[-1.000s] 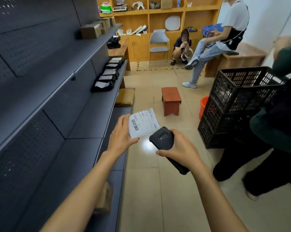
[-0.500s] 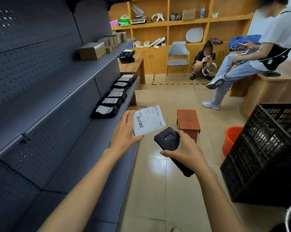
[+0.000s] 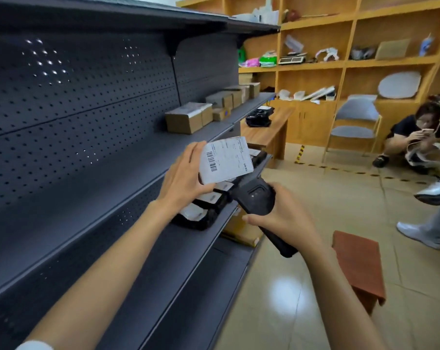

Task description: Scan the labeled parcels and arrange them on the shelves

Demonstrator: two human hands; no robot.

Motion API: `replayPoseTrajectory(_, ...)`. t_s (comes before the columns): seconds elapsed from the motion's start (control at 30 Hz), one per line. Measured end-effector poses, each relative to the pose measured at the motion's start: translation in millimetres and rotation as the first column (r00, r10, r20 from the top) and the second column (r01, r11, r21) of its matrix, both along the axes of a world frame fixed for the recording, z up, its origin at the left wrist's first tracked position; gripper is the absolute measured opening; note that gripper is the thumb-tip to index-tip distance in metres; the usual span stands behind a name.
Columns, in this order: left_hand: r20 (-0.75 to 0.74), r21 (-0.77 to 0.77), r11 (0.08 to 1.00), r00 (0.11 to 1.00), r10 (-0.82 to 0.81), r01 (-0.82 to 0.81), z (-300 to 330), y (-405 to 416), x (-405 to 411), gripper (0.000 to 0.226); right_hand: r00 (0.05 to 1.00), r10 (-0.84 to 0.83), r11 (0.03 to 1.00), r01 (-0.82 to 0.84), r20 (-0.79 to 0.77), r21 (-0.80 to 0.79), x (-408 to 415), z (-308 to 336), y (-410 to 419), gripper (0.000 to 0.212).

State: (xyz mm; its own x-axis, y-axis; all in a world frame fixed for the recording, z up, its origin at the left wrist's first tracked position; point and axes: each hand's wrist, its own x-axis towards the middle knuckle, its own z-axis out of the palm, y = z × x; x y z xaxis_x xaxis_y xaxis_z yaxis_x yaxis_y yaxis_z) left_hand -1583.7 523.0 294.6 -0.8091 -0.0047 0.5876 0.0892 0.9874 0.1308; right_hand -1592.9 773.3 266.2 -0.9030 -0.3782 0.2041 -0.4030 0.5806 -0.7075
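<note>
Parcel (image 3: 225, 161) with white label and barcode, held up in left hand (image 3: 182, 181), fingers closed around its left edge, in the air just off the front edge of the middle shelf (image 3: 138, 168). Scanner (image 3: 258, 200) just below it, gripped by right hand (image 3: 285, 218), fingers wrapped on the handle. Black parcels (image 3: 201, 213) on the lower shelf behind. Possible trouble: barcode tilted away from scanner window, so no read; loose edge grip, so parcel dropped.

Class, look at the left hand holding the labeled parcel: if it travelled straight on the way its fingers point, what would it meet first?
Probably the nearest cardboard box on the grey shelf: the left hand, gripping the parcel, points up and away toward it. Depth is unclear, so it might pass in front.
</note>
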Motion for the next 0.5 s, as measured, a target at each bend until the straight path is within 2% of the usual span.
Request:
replayPoseTrajectory(0.1,-0.045,0.004,0.997,0.996,0.077,-0.076,10.9,-27.4,-49.2,0.1,0.996,0.061,0.998,-0.06,-0.059,0.031,-67.4,8.5,-31.9,0.085)
replayPoseTrajectory(0.2,-0.068,0.029,0.986,0.984,0.164,-0.162,19.7,-54.3,-92.0,0.102,0.987,0.131,0.99,-0.124,-0.09,0.072,-134.4,19.0,-64.6,0.089)
replayPoseTrajectory(0.3,-0.065,0.04,0.96,0.958,0.278,-0.276,27.4,-84.4,-126.6,0.104,0.973,0.207,0.974,-0.195,-0.102,0.114,-191.9,30.6,-97.8,0.104)
replayPoseTrajectory(0.5,0.001,0.08,0.874,0.877,0.48,-0.479,30.2,-128.4,-154.6,0.097,0.927,0.359,0.931,-0.347,-0.109,0.115,-277.0,40.3,-160.3,0.095)
